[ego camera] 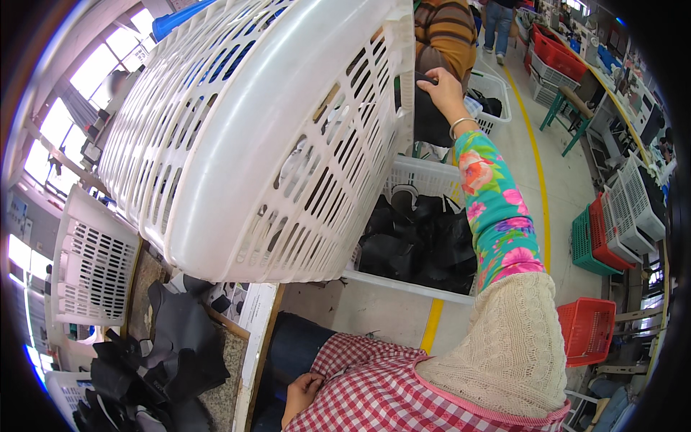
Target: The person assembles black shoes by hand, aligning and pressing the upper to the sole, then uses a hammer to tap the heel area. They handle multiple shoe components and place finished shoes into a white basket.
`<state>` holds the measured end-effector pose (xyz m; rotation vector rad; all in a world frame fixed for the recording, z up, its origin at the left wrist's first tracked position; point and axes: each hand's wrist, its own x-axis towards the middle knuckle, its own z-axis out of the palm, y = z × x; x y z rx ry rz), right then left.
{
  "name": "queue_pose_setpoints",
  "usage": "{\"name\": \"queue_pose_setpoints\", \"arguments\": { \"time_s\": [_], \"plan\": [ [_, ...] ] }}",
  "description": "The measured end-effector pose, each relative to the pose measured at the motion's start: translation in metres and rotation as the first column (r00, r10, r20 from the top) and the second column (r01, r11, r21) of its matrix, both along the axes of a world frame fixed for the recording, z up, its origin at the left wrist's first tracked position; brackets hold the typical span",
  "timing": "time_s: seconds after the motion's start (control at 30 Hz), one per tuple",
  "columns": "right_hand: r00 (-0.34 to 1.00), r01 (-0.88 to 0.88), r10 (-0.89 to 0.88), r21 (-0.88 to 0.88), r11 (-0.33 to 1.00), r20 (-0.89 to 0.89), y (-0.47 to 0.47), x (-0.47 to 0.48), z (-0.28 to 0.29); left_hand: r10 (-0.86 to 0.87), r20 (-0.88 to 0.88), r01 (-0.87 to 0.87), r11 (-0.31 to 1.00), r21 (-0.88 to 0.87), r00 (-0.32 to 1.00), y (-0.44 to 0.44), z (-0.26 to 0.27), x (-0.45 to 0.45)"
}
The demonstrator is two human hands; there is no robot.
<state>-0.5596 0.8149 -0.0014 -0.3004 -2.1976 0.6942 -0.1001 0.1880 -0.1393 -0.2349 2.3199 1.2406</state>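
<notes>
My right hand [445, 93], at the end of a floral sleeve, grips a black sheet piece [434, 121] by its upper edge. The piece hangs beside the rim of a large white slatted plastic basket [280, 140], which stands tilted in front of me and hides part of it. Below my right forearm sits a white plastic crate [424, 173] filled with cut black pieces [415, 237]. My left hand [303, 397] rests low by my lap, fingers curled against my red checked apron [372, 378]; whether it pinches the cloth is unclear.
On the worktop [229, 367] at my left lies a pile of black cut pieces [178, 335]. A person in a striped top [445, 38] is just beyond the basket. Stacked crates [599, 237], a red basket [587, 330] and a green-legged stool [569, 108] line the right side.
</notes>
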Motion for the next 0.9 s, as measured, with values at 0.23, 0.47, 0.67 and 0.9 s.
{"name": "queue_pose_setpoints", "arguments": {
  "time_s": [0.23, 0.47, 0.67, 0.9],
  "plan": [
    [0.91, -0.19, 0.127, 0.124, 0.974, 0.395, 0.006, 0.012, 0.008, 0.0, -0.002, -0.001, 1.0, -0.028, 1.0, 0.002, 0.004, -0.001],
    [0.849, -0.01, -0.246, 0.48, 0.877, 0.467, -0.025, 0.014, 0.035, 0.066, 0.06, -0.07, 0.995, 0.065, 0.996, 0.001, 0.005, -0.005],
    [0.975, 0.13, -0.152, 0.14, 0.982, 0.163, -0.014, -0.003, 0.002, -0.003, 0.051, -0.003, 0.994, 0.108, 0.999, -0.001, -0.005, -0.015],
    [0.986, -0.162, 0.146, 0.272, 0.949, 0.08, 0.031, -0.045, -0.019, -0.109, -0.273, 0.145, 0.983, 0.113, 0.956, -0.016, -0.01, -0.004]
  ]
}}
